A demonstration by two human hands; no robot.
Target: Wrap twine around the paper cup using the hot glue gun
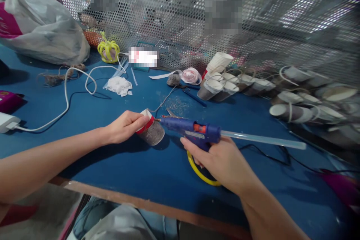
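Observation:
My left hand grips a small paper cup, tilted on its side over the blue table. Grey cord covers the cup's lower part, and red shows nearer its rim. In my right hand is a blue glue gun, its nozzle at the red part of the cup; whether it touches I cannot tell. A clear glue stick sticks out of the gun's back. Grey cord runs from the cup to a small ball of cord. Yellow-handled scissors lie partly hidden under my right hand.
Several cord-wrapped cups with handles stand at the back right, beside stacked paper cups. White pieces, pink ribbon and a yellow crown-shaped item lie behind. A white cable crosses the left; perforated metal closes the back.

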